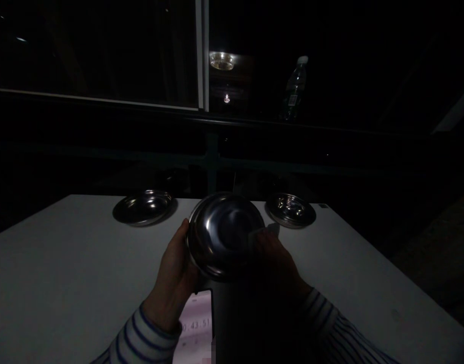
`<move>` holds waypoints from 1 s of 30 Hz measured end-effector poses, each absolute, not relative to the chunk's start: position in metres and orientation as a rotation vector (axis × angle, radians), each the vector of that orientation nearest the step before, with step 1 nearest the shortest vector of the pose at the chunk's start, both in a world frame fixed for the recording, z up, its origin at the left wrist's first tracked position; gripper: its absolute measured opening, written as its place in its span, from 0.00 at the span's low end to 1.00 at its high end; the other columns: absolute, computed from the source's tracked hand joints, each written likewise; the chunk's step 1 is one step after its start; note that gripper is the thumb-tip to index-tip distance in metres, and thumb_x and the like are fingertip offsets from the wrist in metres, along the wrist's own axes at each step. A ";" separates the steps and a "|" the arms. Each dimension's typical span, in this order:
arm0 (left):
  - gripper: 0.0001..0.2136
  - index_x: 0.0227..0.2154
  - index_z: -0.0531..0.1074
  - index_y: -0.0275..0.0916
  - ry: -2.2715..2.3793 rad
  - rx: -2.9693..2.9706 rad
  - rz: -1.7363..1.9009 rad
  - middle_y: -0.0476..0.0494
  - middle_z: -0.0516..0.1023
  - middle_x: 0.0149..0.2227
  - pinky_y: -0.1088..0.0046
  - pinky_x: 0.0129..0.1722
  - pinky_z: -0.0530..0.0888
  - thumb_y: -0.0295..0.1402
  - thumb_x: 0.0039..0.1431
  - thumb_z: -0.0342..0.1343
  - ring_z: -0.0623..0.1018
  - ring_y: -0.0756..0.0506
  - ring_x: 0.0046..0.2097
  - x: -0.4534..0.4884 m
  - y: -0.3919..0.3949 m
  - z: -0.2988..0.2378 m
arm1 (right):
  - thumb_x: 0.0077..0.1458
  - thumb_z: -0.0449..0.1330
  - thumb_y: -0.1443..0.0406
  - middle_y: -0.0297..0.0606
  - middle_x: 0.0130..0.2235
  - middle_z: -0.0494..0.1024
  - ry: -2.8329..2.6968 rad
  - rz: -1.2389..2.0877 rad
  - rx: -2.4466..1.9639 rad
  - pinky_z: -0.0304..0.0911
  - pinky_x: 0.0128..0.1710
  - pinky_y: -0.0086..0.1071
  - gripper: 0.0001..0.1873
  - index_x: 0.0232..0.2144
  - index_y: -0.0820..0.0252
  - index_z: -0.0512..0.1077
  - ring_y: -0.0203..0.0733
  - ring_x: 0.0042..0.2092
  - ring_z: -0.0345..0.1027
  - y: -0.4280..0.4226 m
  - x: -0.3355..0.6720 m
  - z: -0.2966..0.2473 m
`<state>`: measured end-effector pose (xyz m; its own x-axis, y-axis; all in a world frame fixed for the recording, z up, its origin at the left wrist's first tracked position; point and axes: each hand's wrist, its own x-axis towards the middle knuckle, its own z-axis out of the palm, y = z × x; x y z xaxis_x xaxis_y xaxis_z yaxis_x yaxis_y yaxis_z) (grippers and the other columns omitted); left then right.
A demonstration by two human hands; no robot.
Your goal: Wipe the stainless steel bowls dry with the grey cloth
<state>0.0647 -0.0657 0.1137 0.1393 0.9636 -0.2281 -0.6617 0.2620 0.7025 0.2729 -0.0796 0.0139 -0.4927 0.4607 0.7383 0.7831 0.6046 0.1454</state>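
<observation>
Facing a dark window, divided by a pale window frame. Working over a white table. Holding a shiny steel bowl tilted above its middle, nearer than a wide steel dish at back left and a stack of small dishes at back right. Clamping the left hand on the bowl's left edge. Curling the right hand at the opposite side, in deep shadow. Seeing a plastic bottle near the window. Leaving a lit phone beside the left wrist. Pinching a pale cloth in the right hand, against the bowl; not managing to tell fabric from paper. Apparently wiping the metal; probably calling next for a steady left grip and for turning the bowl beneath the cloth.
</observation>
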 end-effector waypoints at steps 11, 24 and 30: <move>0.10 0.26 0.73 0.33 0.712 0.492 1.099 0.46 0.77 0.21 0.76 0.20 0.72 0.32 0.56 0.49 0.76 0.49 0.21 0.070 -0.060 0.112 | 0.60 0.37 0.59 0.38 0.63 0.38 -1.851 -0.090 -1.146 0.50 0.57 0.47 0.29 0.61 0.56 0.32 0.45 0.63 0.34 -0.083 0.265 0.054; 0.09 0.24 0.73 0.32 0.901 0.748 1.126 0.46 0.75 0.20 0.76 0.23 0.69 0.35 0.48 0.56 0.74 0.49 0.23 0.074 -0.063 0.114 | 0.59 0.40 0.63 0.45 0.56 0.60 -2.125 -0.230 -1.060 0.48 0.58 0.39 0.23 0.55 0.68 0.55 0.39 0.59 0.47 -0.068 0.249 0.100; 0.09 0.21 0.71 0.33 0.891 0.627 1.180 0.51 0.71 0.16 0.78 0.21 0.66 0.35 0.47 0.58 0.70 0.52 0.19 0.078 -0.063 0.115 | 0.58 0.42 0.60 0.44 0.53 0.65 -2.280 -0.552 -0.995 0.46 0.57 0.44 0.22 0.50 0.66 0.61 0.44 0.57 0.51 -0.073 0.219 0.099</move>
